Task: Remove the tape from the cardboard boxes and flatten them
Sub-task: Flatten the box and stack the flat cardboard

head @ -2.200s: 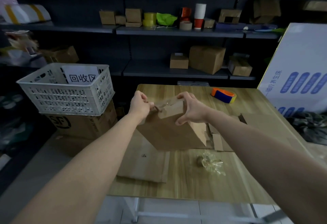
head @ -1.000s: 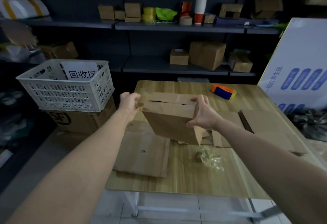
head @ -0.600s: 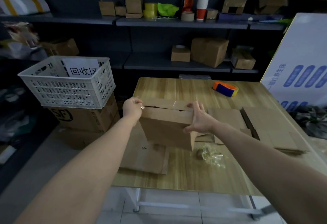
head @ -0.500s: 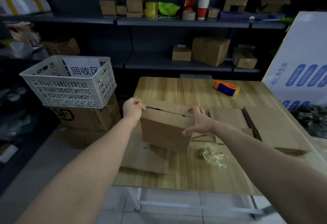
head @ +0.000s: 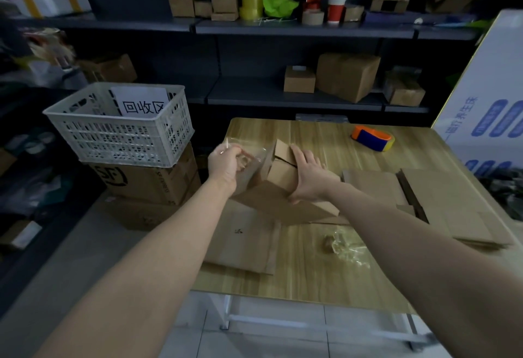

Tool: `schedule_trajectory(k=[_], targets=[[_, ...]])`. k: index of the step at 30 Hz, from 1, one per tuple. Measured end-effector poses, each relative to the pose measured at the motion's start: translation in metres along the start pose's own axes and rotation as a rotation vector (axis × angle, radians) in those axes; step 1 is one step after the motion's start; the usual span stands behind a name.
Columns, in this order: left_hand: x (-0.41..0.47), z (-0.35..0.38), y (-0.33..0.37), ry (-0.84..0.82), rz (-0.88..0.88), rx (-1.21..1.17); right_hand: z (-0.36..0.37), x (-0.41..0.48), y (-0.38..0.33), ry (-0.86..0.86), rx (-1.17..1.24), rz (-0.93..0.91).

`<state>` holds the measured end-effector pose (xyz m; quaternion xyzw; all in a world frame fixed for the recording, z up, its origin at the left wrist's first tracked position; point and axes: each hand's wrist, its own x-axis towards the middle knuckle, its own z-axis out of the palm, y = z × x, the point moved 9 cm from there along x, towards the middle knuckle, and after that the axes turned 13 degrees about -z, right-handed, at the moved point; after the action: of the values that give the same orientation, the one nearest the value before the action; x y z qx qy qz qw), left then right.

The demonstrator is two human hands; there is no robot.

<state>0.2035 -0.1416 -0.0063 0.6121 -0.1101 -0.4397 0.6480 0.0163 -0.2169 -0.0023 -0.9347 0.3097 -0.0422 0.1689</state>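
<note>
A brown cardboard box [head: 278, 202] stands tilted on the wooden table [head: 319, 140], its top flaps parted. My right hand [head: 307, 172] lies over the box's top with fingers spread, holding it down. My left hand [head: 226, 162] pinches a strip of clear tape [head: 254, 154] that stretches from the box's left end. A flattened box [head: 243, 241] lies under my left forearm. More flattened cardboard [head: 441, 202] lies at the right. A crumpled ball of clear tape [head: 342, 246] sits on the table near my right forearm.
A white plastic crate [head: 121, 131] with a paper sign stands on a brown carton [head: 147, 179] left of the table. An orange and blue tape dispenser [head: 372, 137] lies at the back. A large white box [head: 492, 108] stands at the right. Shelves behind hold small cartons and tape rolls.
The box has turned and tilted, its left end now raised. My left hand has pulled a strip of clear tape away from the box's left end. My right hand moved onto the top flaps.
</note>
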Motion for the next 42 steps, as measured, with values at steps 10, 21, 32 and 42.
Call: schedule_trajectory(k=[10,21,32,42], targets=[[0.027,-0.024,0.005,0.337,-0.043,-0.095,-0.064,-0.037,0.053,0.16,-0.069,0.103],[-0.022,0.143,-0.103,-0.381,-0.257,0.531,-0.109,-0.098,0.134,0.38,-0.243,0.343],[-0.036,0.217,-0.26,-0.468,-0.157,1.232,-0.099,-0.149,0.2,0.333,-0.233,0.339],[-0.025,0.219,-0.297,-0.278,0.037,1.513,-0.072,-0.149,0.209,0.325,-0.17,0.208]])
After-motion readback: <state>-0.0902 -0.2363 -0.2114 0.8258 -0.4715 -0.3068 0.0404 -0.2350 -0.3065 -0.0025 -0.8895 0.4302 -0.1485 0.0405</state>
